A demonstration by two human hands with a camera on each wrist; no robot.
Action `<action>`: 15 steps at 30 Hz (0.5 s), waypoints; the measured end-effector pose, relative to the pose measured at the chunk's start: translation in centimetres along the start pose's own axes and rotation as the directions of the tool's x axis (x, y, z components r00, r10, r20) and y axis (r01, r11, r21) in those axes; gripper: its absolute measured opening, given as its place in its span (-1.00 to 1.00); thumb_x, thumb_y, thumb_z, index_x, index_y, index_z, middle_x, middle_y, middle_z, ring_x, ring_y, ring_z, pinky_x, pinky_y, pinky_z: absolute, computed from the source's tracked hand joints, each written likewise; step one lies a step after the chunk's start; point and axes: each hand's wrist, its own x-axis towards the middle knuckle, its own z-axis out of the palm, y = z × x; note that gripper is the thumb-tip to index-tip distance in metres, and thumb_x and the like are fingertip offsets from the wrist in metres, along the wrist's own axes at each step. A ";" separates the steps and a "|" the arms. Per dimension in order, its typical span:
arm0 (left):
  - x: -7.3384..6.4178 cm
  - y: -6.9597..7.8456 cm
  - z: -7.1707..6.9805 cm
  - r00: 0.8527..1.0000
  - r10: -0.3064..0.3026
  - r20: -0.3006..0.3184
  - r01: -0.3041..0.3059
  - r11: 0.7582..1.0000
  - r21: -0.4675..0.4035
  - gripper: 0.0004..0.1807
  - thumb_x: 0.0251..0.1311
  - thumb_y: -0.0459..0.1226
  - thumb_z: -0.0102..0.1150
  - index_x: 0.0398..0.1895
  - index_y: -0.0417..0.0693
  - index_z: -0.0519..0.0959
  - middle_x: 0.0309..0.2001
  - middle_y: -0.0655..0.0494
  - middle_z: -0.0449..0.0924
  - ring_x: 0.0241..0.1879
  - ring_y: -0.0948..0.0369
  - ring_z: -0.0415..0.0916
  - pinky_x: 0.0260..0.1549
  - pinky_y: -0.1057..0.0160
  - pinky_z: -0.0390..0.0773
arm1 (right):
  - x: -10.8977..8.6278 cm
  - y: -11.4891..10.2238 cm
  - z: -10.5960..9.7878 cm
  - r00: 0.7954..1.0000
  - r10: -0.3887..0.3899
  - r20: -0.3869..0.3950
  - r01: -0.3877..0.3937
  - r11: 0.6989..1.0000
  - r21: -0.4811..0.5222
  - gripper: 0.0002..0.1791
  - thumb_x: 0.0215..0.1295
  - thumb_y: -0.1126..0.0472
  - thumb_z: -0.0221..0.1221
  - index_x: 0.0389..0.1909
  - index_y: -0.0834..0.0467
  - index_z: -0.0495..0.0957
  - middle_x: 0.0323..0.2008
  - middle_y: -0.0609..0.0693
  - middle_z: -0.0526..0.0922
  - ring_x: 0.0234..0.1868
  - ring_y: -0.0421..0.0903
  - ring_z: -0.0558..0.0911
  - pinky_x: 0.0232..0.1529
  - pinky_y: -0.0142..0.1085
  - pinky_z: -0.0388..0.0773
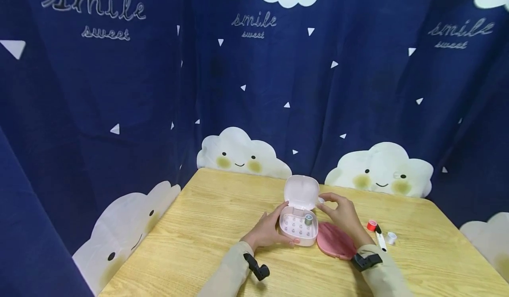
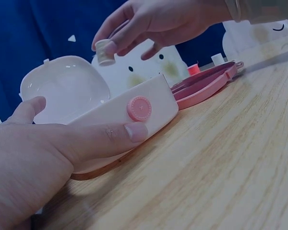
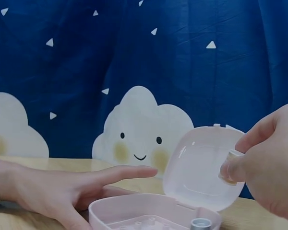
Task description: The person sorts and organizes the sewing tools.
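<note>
A pale pink sewing box [image 1: 306,242] stands on the table with its hinged lid [image 1: 301,191] raised. Rows of small pegs line its tray, and one grey-green thread spool [image 1: 308,219] sits at the back right. My left hand [image 1: 267,231] holds the box from the left, thumb along the front wall beside a round pink button [image 2: 139,108], index finger by the back left. Right of the lid, my right hand [image 1: 343,212] pinches a whitish thread spool [image 2: 105,52] between thumb and fingers, above the tray's level.
Beside the box, partly under my right forearm, lies a round dark-pink case [image 1: 334,239]. Further right are a red thread spool [image 1: 371,225], a slim white-and-black tool [image 1: 381,240] and a white spool [image 1: 391,237]. A blue curtain [image 1: 254,89] hangs behind the wooden table [image 1: 191,235].
</note>
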 end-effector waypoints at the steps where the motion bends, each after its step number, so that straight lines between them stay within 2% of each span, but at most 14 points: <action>1: 0.1 0.0 0.0 1.000 -0.001 0.003 0.001 1.000 0.004 0.39 -0.19 0.18 0.68 0.69 0.35 -0.03 0.57 0.23 0.18 0.51 0.21 0.14 0.52 -0.20 -0.23 | 0.0 0.0 0.1 1.000 -0.001 0.004 0.001 1.000 0.002 -0.63 0.31 0.22 0.42 0.10 0.23 0.69 0.01 0.23 0.72 0.14 0.28 0.61 0.18 0.27 0.50; 6: 0.3 0.0 0.1 1.000 -0.003 0.007 0.003 1.000 0.002 0.40 -0.20 0.21 0.67 0.69 0.39 -0.05 0.57 0.28 0.18 0.51 0.23 0.14 0.53 -0.19 -0.23 | -0.1 0.0 0.8 1.000 -0.010 0.012 0.010 1.000 0.010 -0.62 0.29 0.21 0.44 0.09 0.22 0.70 0.00 0.20 0.73 0.14 0.25 0.63 0.20 0.25 0.50; 15: 0.2 0.0 -0.1 1.000 0.025 -0.001 -0.025 1.000 0.001 0.38 -0.17 0.16 0.68 0.69 0.30 -0.02 0.56 0.17 0.22 0.49 0.16 0.19 0.52 -0.22 -0.19 | -0.1 -0.2 2.1 0.999 -0.011 0.034 0.011 1.000 0.012 -0.65 0.28 0.26 0.44 0.08 0.19 0.71 -0.02 0.17 0.74 0.12 0.23 0.64 0.20 0.25 0.50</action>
